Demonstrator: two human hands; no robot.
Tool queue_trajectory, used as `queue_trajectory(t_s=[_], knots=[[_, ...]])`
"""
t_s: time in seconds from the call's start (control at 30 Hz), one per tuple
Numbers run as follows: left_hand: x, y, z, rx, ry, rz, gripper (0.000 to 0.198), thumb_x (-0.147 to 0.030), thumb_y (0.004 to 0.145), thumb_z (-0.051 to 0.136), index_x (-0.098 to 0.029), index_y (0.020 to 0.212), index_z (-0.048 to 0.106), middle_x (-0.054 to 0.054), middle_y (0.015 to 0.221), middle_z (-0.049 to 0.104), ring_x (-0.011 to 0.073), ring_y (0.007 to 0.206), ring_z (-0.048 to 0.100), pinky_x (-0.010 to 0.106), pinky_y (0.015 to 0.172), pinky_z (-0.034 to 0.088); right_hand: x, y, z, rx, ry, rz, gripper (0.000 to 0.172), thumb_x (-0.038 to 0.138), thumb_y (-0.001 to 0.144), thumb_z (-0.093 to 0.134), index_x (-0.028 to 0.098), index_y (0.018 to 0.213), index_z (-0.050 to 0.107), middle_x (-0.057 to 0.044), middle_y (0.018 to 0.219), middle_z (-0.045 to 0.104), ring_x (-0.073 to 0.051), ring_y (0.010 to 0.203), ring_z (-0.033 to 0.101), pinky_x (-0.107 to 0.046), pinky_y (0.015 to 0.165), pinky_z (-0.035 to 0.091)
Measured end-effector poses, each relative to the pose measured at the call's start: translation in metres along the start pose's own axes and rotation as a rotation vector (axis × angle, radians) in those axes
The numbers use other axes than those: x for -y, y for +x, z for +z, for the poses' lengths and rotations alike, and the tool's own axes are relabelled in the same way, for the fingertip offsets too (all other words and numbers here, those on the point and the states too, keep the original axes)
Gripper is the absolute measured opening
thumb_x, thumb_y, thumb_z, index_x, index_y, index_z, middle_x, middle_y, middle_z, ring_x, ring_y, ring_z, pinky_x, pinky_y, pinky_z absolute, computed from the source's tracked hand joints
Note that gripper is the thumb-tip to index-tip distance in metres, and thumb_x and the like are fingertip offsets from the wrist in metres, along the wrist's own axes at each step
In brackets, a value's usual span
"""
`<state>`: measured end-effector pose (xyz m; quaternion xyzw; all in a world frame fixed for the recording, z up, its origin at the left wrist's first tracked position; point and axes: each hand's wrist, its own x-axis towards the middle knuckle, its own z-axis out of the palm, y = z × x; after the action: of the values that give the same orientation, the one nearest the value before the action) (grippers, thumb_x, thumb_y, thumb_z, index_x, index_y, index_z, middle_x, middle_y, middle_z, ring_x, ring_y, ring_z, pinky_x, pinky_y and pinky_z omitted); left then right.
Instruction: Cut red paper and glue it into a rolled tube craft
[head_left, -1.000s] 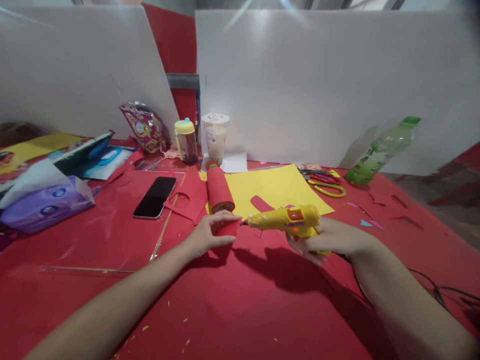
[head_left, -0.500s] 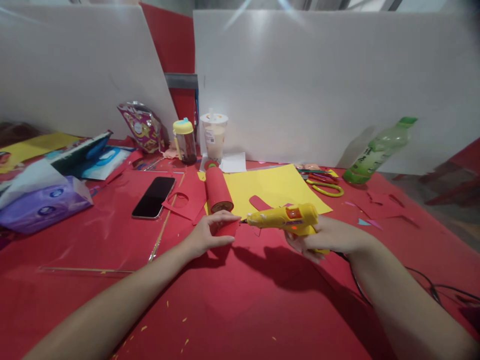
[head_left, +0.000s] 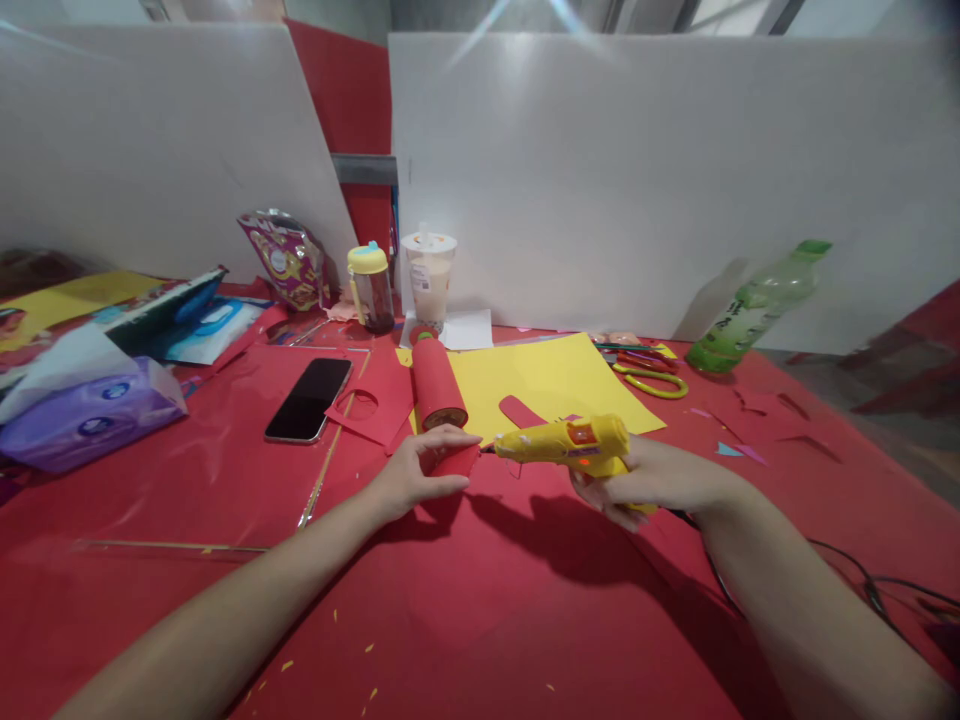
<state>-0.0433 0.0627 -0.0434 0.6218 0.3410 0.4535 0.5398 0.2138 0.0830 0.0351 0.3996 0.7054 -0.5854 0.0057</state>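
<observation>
My right hand (head_left: 626, 480) is wrapped round the handle of a yellow hot glue gun (head_left: 559, 441), its nozzle pointing left. The nozzle tip is at the right edge of a small red paper piece (head_left: 456, 462); whether it touches cannot be told. Between thumb and fingers, my left hand (head_left: 420, 468) grips that red piece just above the table. Behind my left hand lies a red paper-covered roll (head_left: 438, 383) with a brownish end towards me. A red rounded paper strip (head_left: 521, 411) rests on a yellow sheet (head_left: 555, 370) beyond the glue gun.
A phone (head_left: 309, 400) and a red sheet with a round hole (head_left: 375, 400) lie left. Further back stand a yellow-lidded bottle (head_left: 370, 290) and a lidded drink cup (head_left: 429, 280). Yellow-handled scissors (head_left: 652, 381) and a green bottle (head_left: 757, 310) are right. The cord (head_left: 847, 565) trails right.
The glue gun's nozzle has stayed by the red piece's edge, with the gun shifted very slightly. The red piece is tilted a little differently in my left hand. The view has tipped slightly upward.
</observation>
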Motion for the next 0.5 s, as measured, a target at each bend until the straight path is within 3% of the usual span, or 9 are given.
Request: queue_trajectory(t_s=[0.17,0.3,0.4,0.5], knots=[[0.001,0.0,0.0,-0.031,0.0,-0.029,0.041,-0.034,0.059,0.073,-0.022,0.097,0.066,0.005,0.1,0.06,0.0218,0.099,0.052,0.037,0.093,0.032,-0.004,0.0,-0.002,-0.029,-0.069,0.03,0.004,0.018,0.055,0.04,0.017,0.053,0.043,0.004,0.043,0.045,-0.009,0.04,0.045,-0.021,0.042,0.035],[0.002,-0.001,-0.001,-0.044,0.001,-0.051,0.041,-0.035,0.059,0.072,-0.021,0.098,0.066,0.006,0.103,0.06,0.0234,0.102,0.051,0.037,0.094,0.032,-0.006,-0.003,-0.008,-0.15,-0.138,0.046,0.004,0.016,0.057,0.04,0.018,0.055,0.041,0.004,0.045,0.047,-0.01,0.042,0.045,-0.021,0.043,0.035],[0.005,-0.002,-0.003,-0.035,0.001,-0.047,0.041,-0.033,0.06,0.072,-0.023,0.099,0.066,0.006,0.105,0.06,0.0234,0.106,0.049,0.037,0.096,0.03,-0.005,-0.004,-0.013,-0.334,-0.26,0.083,0.005,0.016,0.061,0.039,0.019,0.063,0.041,0.003,0.049,0.049,-0.011,0.045,0.047,-0.021,0.044,0.034],[0.007,-0.001,-0.003,-0.043,0.013,-0.044,0.038,-0.031,0.061,0.071,-0.025,0.098,0.066,0.005,0.105,0.06,0.0226,0.106,0.049,0.038,0.096,0.029,-0.009,-0.001,-0.018,-0.614,-0.599,0.169,0.011,0.017,0.066,0.043,0.018,0.076,0.046,-0.003,0.067,0.058,-0.015,0.059,0.054,-0.023,0.05,0.036]])
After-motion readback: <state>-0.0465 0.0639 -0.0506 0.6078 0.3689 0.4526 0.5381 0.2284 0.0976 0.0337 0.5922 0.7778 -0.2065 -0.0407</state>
